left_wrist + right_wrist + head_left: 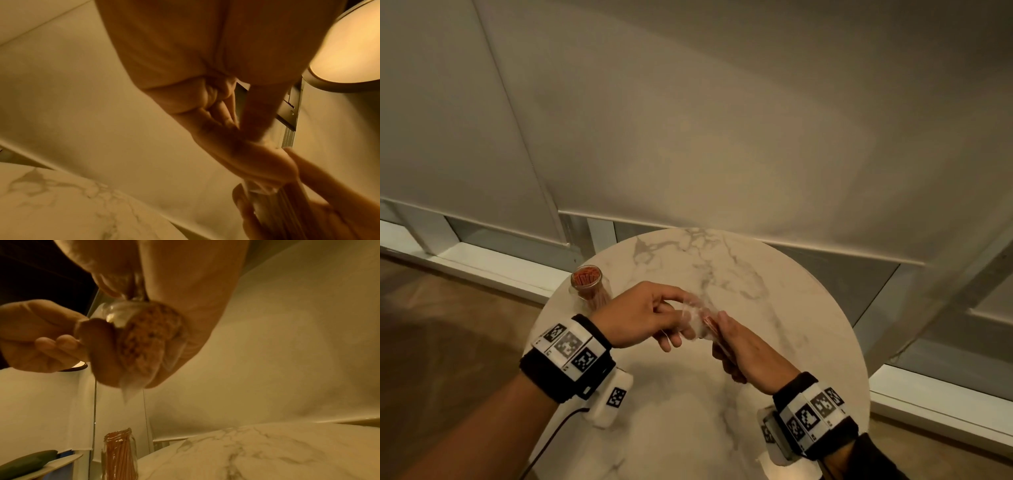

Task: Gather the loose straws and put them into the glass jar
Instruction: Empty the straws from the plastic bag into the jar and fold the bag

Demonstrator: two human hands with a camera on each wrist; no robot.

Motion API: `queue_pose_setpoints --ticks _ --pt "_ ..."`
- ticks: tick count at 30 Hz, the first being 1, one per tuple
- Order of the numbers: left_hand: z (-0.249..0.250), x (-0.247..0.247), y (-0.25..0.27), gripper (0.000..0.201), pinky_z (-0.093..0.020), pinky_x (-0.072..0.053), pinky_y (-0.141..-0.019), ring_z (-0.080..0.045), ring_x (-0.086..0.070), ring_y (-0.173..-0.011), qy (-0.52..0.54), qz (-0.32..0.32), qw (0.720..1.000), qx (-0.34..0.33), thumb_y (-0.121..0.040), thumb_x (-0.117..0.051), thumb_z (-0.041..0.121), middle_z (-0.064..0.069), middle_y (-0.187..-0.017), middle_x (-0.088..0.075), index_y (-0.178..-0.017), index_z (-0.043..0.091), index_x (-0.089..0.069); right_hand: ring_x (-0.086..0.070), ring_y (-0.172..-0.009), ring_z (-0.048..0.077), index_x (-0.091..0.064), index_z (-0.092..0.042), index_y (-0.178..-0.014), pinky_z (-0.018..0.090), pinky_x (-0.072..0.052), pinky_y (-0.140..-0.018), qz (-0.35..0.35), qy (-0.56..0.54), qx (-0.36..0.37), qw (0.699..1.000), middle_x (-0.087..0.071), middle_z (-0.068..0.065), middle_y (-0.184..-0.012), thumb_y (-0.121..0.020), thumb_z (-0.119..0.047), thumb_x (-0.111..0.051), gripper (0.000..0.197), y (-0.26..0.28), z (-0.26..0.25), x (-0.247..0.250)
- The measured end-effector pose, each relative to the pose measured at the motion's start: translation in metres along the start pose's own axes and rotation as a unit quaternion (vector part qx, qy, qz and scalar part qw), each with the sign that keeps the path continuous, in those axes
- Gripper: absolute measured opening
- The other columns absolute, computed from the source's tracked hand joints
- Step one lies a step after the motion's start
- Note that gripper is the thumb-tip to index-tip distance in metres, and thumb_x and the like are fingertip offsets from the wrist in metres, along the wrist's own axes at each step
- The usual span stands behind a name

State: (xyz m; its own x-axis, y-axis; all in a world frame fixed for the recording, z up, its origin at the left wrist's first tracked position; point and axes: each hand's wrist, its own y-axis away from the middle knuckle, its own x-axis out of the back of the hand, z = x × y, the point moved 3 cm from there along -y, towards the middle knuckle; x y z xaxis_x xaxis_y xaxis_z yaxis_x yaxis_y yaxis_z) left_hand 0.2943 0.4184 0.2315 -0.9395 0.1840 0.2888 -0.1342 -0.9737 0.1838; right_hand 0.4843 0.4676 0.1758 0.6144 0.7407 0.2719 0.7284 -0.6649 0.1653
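Low in the centre of the head view we see both hands raised above the round marble worktop [774, 274], meeting over a bundle of straws [709, 322] wrapped in a clear plastic sleeve [697, 313]. The right hand [748, 353], lower right of centre, has its fingers curled round the bundle, and in the right wrist view the cut ends of the straws [148, 335] face the camera as a speckled reddish disc inside the crinkled plastic [129, 392]. The left hand [643, 315], just left of centre, pinches the loose end of the sleeve between thumb and fingers; the left wrist view is blurred but shows those fingers [273, 167] closed on the top of the bundle. The glass jar [589, 286] stands upright at the left edge of the worktop, left of the hands and apart from them, already packed with reddish straws whose ends show at its open mouth; in the right wrist view it sits at bottom left [120, 456]. Both wrists wear black bands with square-patterned markers, and pale roller blinds fill the upper part of the head view
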Motion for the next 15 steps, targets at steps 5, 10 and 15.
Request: queue_pose_setpoints --ticks 5,10,15 --pt "-0.008 0.027 -0.001 0.04 -0.037 -0.062 -0.079 -0.027 -0.075 -0.081 -0.014 0.015 1.0 0.003 -0.083 -0.076 0.021 -0.011 -0.092 -0.078 -0.122 0.019 -0.068 -0.036 -0.057 0.004 -0.055 -0.038 -0.082 0.025 -0.035 -0.057 0.002 0.027 0.013 1.0 -0.045 -0.018 -0.068 -0.099 -0.063 -0.031 0.039 -0.019 -0.004 -0.009" --pt "-0.01 0.038 0.0 0.043 -0.037 -0.062 -0.081 -0.014 -0.075 -0.08 -0.108 0.058 0.992 -0.035 -0.075 -0.079 0.041 0.008 -0.091 -0.078 -0.116 0.032 -0.072 -0.044 -0.055 0.003 -0.06 -0.032 -0.092 0.026 -0.041 -0.062 0.021 0.106 0.047 0.993 -0.056 -0.024 -0.062 -0.105 -0.048 -0.036 0.031 -0.034 -0.012 -0.009" --pt "-0.004 0.041 0.002 0.041 -0.032 -0.061 -0.08 0.004 -0.07 -0.079 -0.227 0.117 0.964 -0.072 -0.074 -0.076 0.057 0.027 -0.097 -0.073 -0.113 0.048 -0.068 -0.047 -0.058 0.003 -0.067 -0.017 -0.098 0.027 -0.043 -0.062 0.02 0.098 0.069 0.993 -0.062 -0.019 -0.07 -0.105 -0.041 -0.041 0.036 -0.037 -0.017 -0.008"
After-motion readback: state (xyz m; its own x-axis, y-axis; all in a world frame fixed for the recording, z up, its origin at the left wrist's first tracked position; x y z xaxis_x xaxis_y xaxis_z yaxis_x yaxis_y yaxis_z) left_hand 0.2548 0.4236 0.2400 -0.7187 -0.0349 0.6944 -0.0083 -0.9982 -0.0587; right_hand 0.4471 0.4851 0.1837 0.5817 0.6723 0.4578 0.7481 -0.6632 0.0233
